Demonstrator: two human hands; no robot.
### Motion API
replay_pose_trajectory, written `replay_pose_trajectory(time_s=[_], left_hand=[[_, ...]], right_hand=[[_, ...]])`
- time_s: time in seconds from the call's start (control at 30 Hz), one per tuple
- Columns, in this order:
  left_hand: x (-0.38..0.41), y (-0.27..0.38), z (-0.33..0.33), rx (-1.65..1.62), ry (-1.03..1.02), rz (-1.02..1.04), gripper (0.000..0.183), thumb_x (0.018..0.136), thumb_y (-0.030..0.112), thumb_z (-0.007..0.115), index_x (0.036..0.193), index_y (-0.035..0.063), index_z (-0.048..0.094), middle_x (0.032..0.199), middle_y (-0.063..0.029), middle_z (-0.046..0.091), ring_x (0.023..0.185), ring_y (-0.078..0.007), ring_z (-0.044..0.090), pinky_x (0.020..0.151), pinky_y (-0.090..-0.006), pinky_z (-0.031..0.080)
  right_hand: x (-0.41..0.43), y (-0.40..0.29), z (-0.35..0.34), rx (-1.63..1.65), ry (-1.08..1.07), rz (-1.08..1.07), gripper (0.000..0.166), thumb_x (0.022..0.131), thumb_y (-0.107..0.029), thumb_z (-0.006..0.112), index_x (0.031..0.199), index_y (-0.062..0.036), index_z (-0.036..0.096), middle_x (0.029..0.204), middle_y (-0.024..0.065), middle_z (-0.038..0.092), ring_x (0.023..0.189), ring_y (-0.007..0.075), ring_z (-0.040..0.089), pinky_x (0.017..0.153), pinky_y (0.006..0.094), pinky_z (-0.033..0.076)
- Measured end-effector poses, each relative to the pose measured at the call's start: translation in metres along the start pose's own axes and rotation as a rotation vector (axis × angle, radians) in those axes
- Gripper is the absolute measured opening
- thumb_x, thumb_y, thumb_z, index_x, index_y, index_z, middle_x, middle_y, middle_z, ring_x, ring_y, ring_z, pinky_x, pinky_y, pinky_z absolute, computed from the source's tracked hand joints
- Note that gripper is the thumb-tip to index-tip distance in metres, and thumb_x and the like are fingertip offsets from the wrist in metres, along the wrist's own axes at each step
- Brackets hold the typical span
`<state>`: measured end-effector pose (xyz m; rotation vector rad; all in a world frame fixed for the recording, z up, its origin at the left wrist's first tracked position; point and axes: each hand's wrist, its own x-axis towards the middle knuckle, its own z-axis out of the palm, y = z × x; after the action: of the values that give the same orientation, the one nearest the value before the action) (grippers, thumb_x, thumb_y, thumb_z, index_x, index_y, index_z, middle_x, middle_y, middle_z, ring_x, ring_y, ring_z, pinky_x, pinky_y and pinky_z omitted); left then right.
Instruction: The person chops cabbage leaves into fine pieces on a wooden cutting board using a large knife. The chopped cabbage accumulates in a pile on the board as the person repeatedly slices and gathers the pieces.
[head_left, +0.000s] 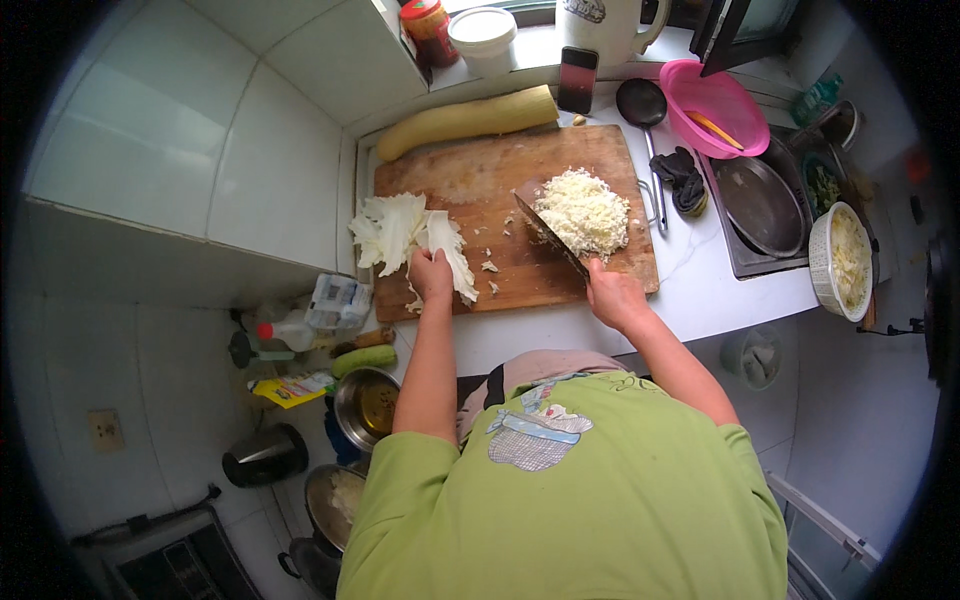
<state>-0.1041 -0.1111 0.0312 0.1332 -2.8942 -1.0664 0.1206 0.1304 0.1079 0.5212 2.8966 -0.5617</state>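
Observation:
On the wooden cutting board (487, 180), my right hand (616, 294) grips the handle of a kitchen cleaver (551, 234). The blade rests against the left side of a heap of finely chopped pale vegetable (586, 212). At the board's left end, my left hand (431, 275) holds the lower edge of pale cabbage leaves (391, 227), its fingertips pinched together. Small scraps lie between the leaves and the heap. A long yellowish gourd (469, 121) lies along the board's back edge.
Right of the board lie a black ladle (642, 103) and a dark cloth (679, 178). A pink plastic basin (716, 109) stands by the sink (750, 266), with a white basket of cut vegetable (821, 259) beyond. A phone (578, 81) leans at the back; a steel bowl (352, 405) is at left.

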Motion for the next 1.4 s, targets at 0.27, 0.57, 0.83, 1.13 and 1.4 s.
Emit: replay_pose_trajectory(time_s=[0.27,0.57,0.83,1.13,1.4], left_hand=[[-0.001,0.017,-0.015,-0.384,0.056,-0.065,0.026,0.084,0.017,0.068,0.098,-0.0036,0.059,0.086,-0.0104,0.064,0.075,-0.0209,0.059,0.072,-0.034,0.049],[-0.009,-0.006,-0.012,-0.622,0.092,-0.123,0.031,0.088,0.016,0.062,0.109,-0.005,0.052,0.102,-0.0144,0.06,0.088,-0.0226,0.058,0.079,-0.0335,0.047],[-0.047,-0.002,-0.002,-0.26,-0.054,0.014,0.027,0.089,0.015,0.06,0.109,-0.0016,0.05,0.1,-0.0203,0.063,0.094,-0.0347,0.062,0.083,-0.041,0.048],[-0.049,0.019,0.002,-0.248,-0.036,0.184,0.028,0.088,0.012,0.059,0.113,-0.001,0.055,0.101,-0.0199,0.065,0.093,-0.0343,0.064,0.083,-0.0406,0.049],[-0.05,0.014,0.023,-0.41,-0.256,0.068,0.025,0.089,0.011,0.055,0.111,-0.0006,0.057,0.102,-0.0166,0.066,0.092,-0.029,0.064,0.083,-0.0379,0.049]], right_hand=[[-0.005,-0.001,-0.014,0.019,-0.027,-0.087,0.02,0.089,-0.02,0.052,0.097,-0.0022,0.046,0.07,0.022,0.065,0.07,0.0415,0.066,0.062,0.0528,0.051],[-0.005,-0.039,-0.004,0.098,-0.191,-0.22,0.022,0.09,-0.022,0.052,0.096,-0.0017,0.046,0.07,0.0228,0.065,0.069,0.0435,0.064,0.063,0.0541,0.05],[0.0,-0.04,-0.005,0.113,-0.158,-0.146,0.023,0.091,-0.023,0.053,0.097,-0.0021,0.044,0.073,0.024,0.065,0.073,0.0443,0.064,0.065,0.0543,0.05],[-0.001,-0.032,-0.021,0.17,-0.172,-0.025,0.025,0.092,-0.025,0.052,0.099,-0.0026,0.044,0.076,0.0233,0.065,0.077,0.0435,0.064,0.068,0.0539,0.05],[0.006,-0.031,-0.015,0.137,-0.134,0.006,0.024,0.091,-0.023,0.052,0.1,-0.0013,0.047,0.077,0.0237,0.066,0.078,0.0427,0.065,0.068,0.0536,0.05]])
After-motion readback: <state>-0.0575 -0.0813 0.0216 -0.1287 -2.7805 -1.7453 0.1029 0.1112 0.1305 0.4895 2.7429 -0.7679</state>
